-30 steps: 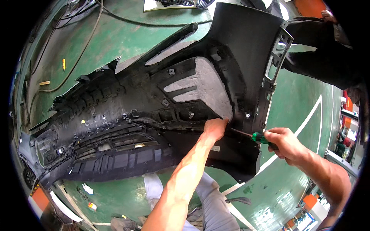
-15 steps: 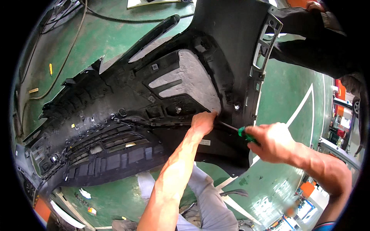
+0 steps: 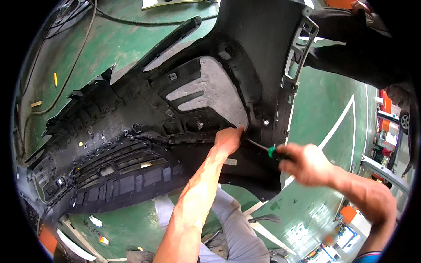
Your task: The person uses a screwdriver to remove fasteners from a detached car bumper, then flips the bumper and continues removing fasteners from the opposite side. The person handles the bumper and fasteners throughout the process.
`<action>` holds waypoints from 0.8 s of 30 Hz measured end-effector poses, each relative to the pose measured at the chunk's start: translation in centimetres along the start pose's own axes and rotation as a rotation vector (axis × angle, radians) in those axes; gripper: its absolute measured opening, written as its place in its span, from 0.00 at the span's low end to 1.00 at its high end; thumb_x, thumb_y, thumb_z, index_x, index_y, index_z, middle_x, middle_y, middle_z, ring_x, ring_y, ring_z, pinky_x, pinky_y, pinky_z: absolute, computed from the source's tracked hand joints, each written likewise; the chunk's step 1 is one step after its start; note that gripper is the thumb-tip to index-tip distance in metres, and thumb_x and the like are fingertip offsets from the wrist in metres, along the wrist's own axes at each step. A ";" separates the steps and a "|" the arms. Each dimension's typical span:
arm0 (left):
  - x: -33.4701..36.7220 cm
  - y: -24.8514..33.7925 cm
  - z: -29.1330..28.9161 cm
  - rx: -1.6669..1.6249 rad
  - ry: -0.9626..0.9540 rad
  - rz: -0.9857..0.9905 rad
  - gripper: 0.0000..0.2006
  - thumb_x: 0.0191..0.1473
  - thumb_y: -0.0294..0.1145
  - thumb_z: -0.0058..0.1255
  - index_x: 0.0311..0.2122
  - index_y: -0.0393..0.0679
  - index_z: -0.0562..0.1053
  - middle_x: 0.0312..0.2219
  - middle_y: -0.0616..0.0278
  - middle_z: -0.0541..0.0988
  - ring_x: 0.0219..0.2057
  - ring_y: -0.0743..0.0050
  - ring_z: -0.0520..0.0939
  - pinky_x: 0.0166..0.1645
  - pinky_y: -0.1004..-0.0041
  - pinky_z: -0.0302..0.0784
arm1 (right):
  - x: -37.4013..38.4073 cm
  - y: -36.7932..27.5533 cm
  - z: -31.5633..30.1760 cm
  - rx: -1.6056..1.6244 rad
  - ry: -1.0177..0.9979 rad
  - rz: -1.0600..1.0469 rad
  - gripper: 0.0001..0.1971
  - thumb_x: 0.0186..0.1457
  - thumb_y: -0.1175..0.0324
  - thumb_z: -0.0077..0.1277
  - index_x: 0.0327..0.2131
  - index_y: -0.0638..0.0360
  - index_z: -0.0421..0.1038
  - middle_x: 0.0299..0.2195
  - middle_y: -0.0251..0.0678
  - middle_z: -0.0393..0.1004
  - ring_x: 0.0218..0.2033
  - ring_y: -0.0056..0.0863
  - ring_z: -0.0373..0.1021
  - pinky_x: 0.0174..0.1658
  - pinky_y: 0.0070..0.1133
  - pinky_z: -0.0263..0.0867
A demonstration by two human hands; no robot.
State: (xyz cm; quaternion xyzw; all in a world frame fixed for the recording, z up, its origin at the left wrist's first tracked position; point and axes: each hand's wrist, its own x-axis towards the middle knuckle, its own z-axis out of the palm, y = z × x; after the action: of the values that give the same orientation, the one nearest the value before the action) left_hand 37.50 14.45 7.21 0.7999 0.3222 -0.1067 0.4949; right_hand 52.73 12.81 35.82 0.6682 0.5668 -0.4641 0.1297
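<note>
A large black car bumper (image 3: 144,98) lies in front of me with its ribbed inner side up, and a grey slotted insert (image 3: 221,87) shows in its middle. Against the lower tip of that insert rests my left hand (image 3: 228,139), its fingers curled closed; whatever they pinch is hidden. My right hand (image 3: 307,164) is wrapped around the green handle of a screwdriver (image 3: 272,152). The thin shaft points left, and its tip meets the bumper close beside my left fingers.
Green floor (image 3: 324,114) with white lines surrounds the bumper. At upper right stand another person's dark-trousered legs (image 3: 351,61). A hose (image 3: 83,48) and a yellow-handled tool (image 3: 55,79) lie at left. My grey-trousered legs (image 3: 232,223) are below the bumper.
My right hand looks more blurred at the screwdriver handle, while the tip stays by my left fingers. The whole view has shifted slightly.
</note>
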 end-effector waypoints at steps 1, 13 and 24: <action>-0.2 -0.2 0.1 -0.004 -0.007 -0.008 0.18 0.47 0.28 0.56 0.46 0.49 0.73 0.32 0.47 0.81 0.39 0.42 0.81 0.41 0.51 0.76 | 0.1 0.8 -0.3 0.370 -0.006 0.365 0.19 0.59 0.63 0.50 0.51 0.62 0.71 0.29 0.39 0.75 0.23 0.26 0.72 0.23 0.24 0.66; 0.2 0.4 -0.6 -0.024 -0.033 0.017 0.18 0.47 0.30 0.56 0.46 0.48 0.72 0.32 0.46 0.81 0.38 0.41 0.81 0.40 0.50 0.76 | -1.8 0.5 0.4 -0.696 -0.076 -0.297 0.22 0.49 0.67 0.55 0.50 0.59 0.70 0.26 0.43 0.71 0.26 0.41 0.76 0.26 0.33 0.70; 0.1 -0.5 0.4 -0.002 0.013 0.041 0.18 0.47 0.30 0.57 0.46 0.48 0.72 0.31 0.46 0.81 0.38 0.40 0.81 0.40 0.49 0.75 | -1.7 1.2 1.1 0.425 0.064 0.432 0.23 0.55 0.65 0.55 0.53 0.64 0.70 0.24 0.40 0.72 0.24 0.22 0.67 0.26 0.25 0.66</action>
State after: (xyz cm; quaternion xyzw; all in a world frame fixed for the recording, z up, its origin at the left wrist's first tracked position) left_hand 37.32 14.30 6.58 0.8066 0.3087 -0.0911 0.4958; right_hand 53.37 10.61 36.12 0.7998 0.3055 -0.5127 0.0645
